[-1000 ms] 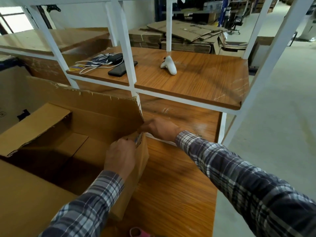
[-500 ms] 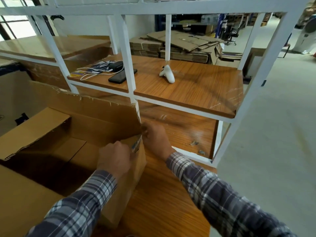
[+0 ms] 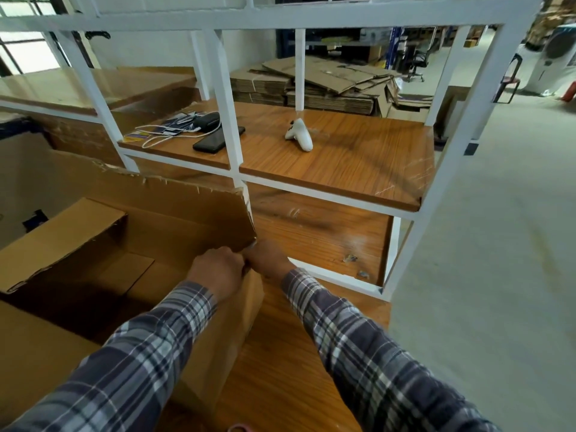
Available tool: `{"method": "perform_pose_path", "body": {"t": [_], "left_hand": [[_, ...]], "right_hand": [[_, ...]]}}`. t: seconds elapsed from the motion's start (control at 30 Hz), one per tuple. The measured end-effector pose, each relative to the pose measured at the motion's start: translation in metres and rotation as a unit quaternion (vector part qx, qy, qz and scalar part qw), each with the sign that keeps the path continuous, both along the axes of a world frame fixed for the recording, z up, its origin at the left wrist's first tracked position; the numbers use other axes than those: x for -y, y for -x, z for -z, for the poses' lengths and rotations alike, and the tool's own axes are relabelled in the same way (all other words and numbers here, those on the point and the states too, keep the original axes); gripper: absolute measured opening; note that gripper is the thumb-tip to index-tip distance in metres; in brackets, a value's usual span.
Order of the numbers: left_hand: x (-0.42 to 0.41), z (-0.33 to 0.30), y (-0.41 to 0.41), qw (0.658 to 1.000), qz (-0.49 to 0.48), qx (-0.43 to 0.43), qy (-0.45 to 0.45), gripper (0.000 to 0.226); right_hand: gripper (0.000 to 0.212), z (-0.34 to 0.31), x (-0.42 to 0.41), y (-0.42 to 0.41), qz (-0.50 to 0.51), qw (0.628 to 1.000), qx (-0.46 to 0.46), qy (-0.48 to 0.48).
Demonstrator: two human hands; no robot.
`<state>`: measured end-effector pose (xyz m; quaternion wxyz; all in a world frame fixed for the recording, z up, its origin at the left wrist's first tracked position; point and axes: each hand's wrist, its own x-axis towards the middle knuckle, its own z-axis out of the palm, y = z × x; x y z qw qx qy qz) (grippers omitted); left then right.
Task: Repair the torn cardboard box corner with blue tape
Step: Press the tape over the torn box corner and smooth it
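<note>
You stand in a warehouse or packing area. Flattened cardboard cartons [image 3: 318, 85] lie stacked on the floor behind a white metal rack [image 3: 461, 126] with wooden shelves [image 3: 343, 163]. Bare concrete floor [image 3: 505, 244] runs wide to your right. Storage racking [image 3: 396, 35] and an office chair [image 3: 417, 65] show far back. A large open carton [image 3: 93, 232] sits on your wooden surface [image 3: 286, 353].

Legible text: none that I can read. Printed cards [image 3: 174, 127] on the shelf [image 3: 343, 169] carry markings too small to make out; the dark mark on my cardboard box [image 3: 36, 217] is unreadable.
</note>
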<state>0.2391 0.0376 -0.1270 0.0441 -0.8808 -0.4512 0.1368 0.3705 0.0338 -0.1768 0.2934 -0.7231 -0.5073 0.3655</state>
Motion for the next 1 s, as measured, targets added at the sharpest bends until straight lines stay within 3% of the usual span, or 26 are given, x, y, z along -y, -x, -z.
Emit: {"method": "perform_pose_path", "body": {"t": [0.1, 0.3, 0.43, 0.57, 0.73, 0.83, 1.0], "left_hand": [[-0.001, -0.007, -0.004, 1.000, 0.002, -0.012, -0.025, 0.033], [-0.008, -0.006, -0.020, 1.000, 0.019, -0.018, -0.014, 0.031], [-0.007, -0.005, -0.012, 0.999, 0.024, -0.014, -0.025, 0.033], [0.006, -0.006, 0.003, 0.998, 0.041, -0.030, -0.034, 0.034], [0.008, 0.003, 0.012, 1.000, 0.017, 0.001, 0.004, 0.029], [0.008, 0.003, 0.009, 1.000, 0.010, 0.012, 0.018, 0.029], [0.005, 0.000, 0.007, 1.000, 0.009, 0.021, 0.005, 0.034]], "right_hand": [[0.025, -0.001, -0.003, -0.008, 0.051, 0.997, -0.060, 0.010], [0.018, -0.011, -0.013, -0.016, 0.032, 0.999, -0.015, 0.040], [0.028, 0.001, -0.017, -0.011, 0.052, 0.998, 0.013, 0.024], [0.043, 0.003, -0.011, -0.008, 0.057, 0.998, -0.026, -0.003], [0.015, 0.009, -0.012, 0.003, 0.067, 0.996, -0.055, 0.013], [0.019, 0.010, -0.006, 0.006, 0.098, 0.992, -0.073, 0.009], [0.036, -0.002, 0.009, 0.003, 0.070, 0.997, -0.039, 0.009]]}}
